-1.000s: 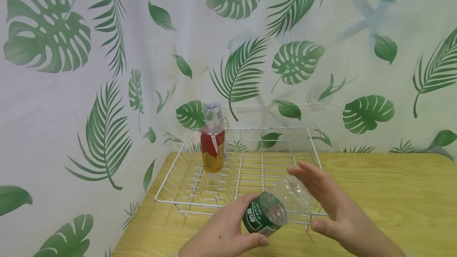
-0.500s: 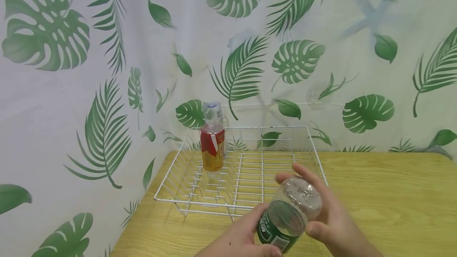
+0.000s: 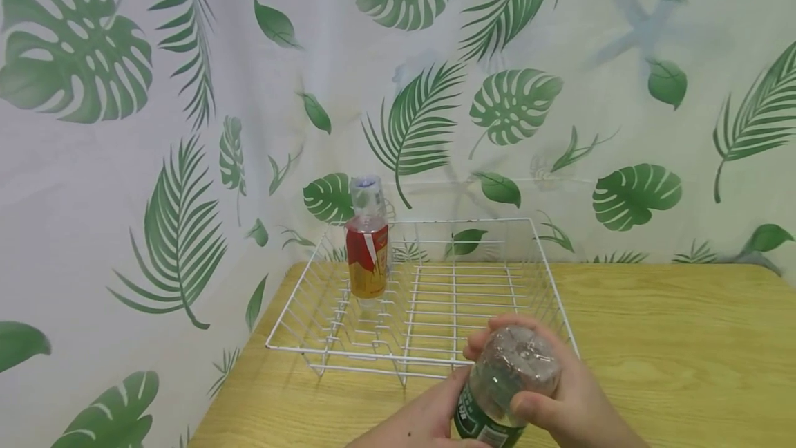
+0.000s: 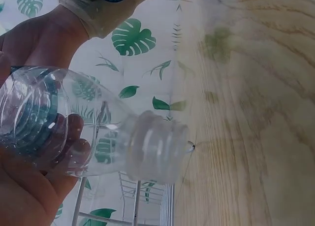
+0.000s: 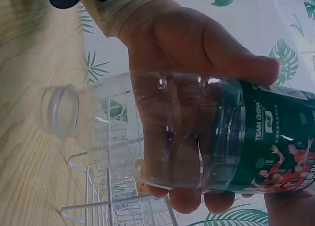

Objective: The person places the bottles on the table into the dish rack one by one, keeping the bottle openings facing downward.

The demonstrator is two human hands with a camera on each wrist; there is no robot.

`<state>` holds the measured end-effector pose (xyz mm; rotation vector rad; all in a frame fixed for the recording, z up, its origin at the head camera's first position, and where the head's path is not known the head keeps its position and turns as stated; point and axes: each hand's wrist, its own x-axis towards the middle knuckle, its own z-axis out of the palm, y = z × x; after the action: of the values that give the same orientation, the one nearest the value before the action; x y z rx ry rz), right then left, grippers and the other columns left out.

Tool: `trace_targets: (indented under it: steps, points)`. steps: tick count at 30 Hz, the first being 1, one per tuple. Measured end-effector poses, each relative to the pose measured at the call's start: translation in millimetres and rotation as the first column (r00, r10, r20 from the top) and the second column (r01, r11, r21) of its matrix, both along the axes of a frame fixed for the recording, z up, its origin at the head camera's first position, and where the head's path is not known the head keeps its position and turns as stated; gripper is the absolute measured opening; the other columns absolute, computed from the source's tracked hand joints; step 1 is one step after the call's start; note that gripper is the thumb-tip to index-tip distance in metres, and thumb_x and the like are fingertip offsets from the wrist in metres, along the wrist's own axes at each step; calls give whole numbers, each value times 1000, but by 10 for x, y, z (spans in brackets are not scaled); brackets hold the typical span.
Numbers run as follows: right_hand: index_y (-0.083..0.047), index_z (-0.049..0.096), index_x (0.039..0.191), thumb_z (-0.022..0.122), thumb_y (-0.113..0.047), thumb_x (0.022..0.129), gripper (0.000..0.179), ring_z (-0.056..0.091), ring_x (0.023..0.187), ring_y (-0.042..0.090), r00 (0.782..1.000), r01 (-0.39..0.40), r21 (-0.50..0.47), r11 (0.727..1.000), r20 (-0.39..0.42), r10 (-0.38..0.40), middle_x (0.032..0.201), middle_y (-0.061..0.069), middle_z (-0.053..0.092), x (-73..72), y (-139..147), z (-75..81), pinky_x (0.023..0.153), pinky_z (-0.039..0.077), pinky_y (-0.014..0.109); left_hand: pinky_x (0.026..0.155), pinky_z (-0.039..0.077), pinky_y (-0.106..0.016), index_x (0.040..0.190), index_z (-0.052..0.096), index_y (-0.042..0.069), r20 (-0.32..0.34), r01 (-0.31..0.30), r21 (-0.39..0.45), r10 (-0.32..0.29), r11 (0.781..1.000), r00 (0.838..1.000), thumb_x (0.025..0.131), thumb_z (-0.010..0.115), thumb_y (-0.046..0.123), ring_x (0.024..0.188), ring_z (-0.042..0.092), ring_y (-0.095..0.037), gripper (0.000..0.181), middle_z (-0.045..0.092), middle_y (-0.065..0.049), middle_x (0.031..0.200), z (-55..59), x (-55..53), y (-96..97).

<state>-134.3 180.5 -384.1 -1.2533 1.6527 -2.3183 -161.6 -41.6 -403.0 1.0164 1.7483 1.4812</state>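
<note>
You hold the clear plastic bottle (image 3: pixel 506 382) in both hands, just in front of the near rail of the white wire rack (image 3: pixel 423 358), above the table (image 3: pixel 671 337). Your right hand (image 3: pixel 572 406) wraps the upper body: its fingers (image 5: pixel 187 199) curl under the clear part and the thumb lies over the top, beside the green label (image 5: pixel 275 147). Your left hand (image 3: pixel 423 424) cups the label end from below, fingers (image 4: pixel 74 152) curled round the ribbed wall. The open neck (image 4: pixel 157 147) points away from your left palm, low toward the table, with no cap on it (as far as the wrist views show).

Keep both grips light, since the thin wall probably dents easily. Turn it with the right fingers and let the left only steady it. The other bottle with the red and yellow label (image 3: pixel 368 254) stands neck down in the rack's far left corner, well beyond your fingertips; aim for a slot clear of it.
</note>
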Motion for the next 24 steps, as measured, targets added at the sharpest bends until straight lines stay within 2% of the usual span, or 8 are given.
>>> trace_targets:
  steps: [4,8,11,12,14,17,20,24]
  points:
    - [7,33,146,64,-3,98,58,56,127,32,996,43,46,998,-74,-40,136,25,54,7,-20,17,99,52,41,101,45,-25,146,36,32,-61,-43,-61,39,997,997,98,66,34,116,59,-5,57,61,12,129,16,-1,-21]
    - [11,32,145,66,2,95,60,56,127,32,988,39,41,998,-150,-32,135,25,55,-12,-31,25,98,52,39,101,44,-27,145,41,40,-104,-112,-146,97,983,990,94,73,36,121,54,-3,60,58,17,132,90,-4,-82]
    - [12,31,145,66,1,96,61,57,126,31,980,31,26,999,-195,-25,137,24,54,-30,-23,31,99,52,39,102,45,-32,149,40,43,-159,-135,-150,111,979,981,92,75,34,126,51,-5,68,55,17,138,153,-16,-140]
    - [12,31,145,66,0,96,61,57,125,31,980,40,27,999,-198,-34,137,23,54,-33,-13,37,99,52,38,102,45,-33,151,38,43,-209,-148,-146,116,978,971,92,75,35,127,50,-6,70,53,17,141,170,-21,-164]
    - [10,33,145,66,-1,96,60,58,124,30,981,58,33,998,-189,-51,137,22,54,-33,10,50,96,54,39,103,46,-38,153,33,44,-312,-193,-143,140,971,940,93,74,40,130,49,-8,73,51,17,144,197,-31,-213]
    - [7,34,146,65,-2,98,58,57,124,30,988,63,32,997,-143,-58,137,20,54,-26,56,71,93,56,41,102,47,-43,156,29,43,-440,-284,-134,200,949,875,95,69,48,131,50,-15,74,49,16,146,224,-57,-293]
    - [7,32,147,62,-1,99,57,55,127,32,990,44,15,999,-132,-41,138,22,53,-31,90,84,94,55,43,100,49,-45,156,31,39,-496,-366,-95,274,926,824,97,65,49,131,51,-20,69,49,15,148,252,-115,-385]
    - [6,33,147,62,-2,99,56,55,129,33,992,54,10,999,-116,-52,139,23,53,-36,131,104,94,55,44,98,50,-44,155,32,38,-510,-471,-22,396,882,764,100,64,40,132,50,-23,64,48,11,150,288,-249,-550]
